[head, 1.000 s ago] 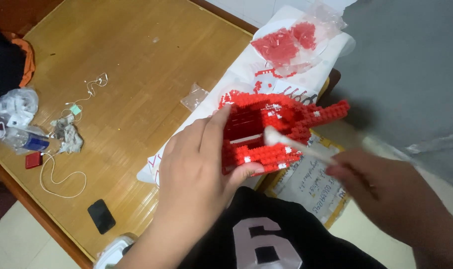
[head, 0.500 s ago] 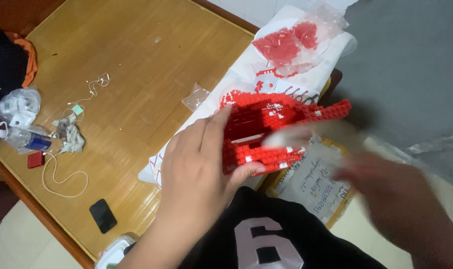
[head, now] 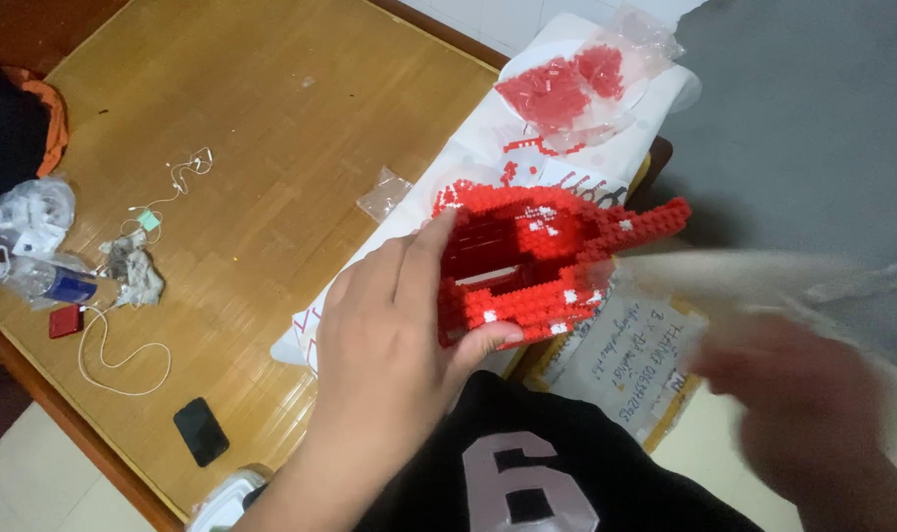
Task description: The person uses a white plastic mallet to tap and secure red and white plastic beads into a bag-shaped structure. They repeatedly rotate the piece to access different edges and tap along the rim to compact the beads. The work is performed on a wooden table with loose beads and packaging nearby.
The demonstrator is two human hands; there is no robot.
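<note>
Above the table [head: 271,148], the left hand [head: 399,325] clamps the red brick model [head: 537,261]; the blurred right hand [head: 793,404], its grip unclear, sits right of it.

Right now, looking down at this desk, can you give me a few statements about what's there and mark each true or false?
1. The left hand holds a red brick model. True.
2. The model is blue. False: it is red with a few white bits.
3. A bag of red bricks lies at the far end of the white sheet. True.
4. The right hand is sharp and resting flat on the table. False: it is blurred, off past the table's edge.
5. A black phone lies near the table's near edge. True.
6. The white cable is wrapped around the model. False: it lies on the table, apart from the model.
</note>
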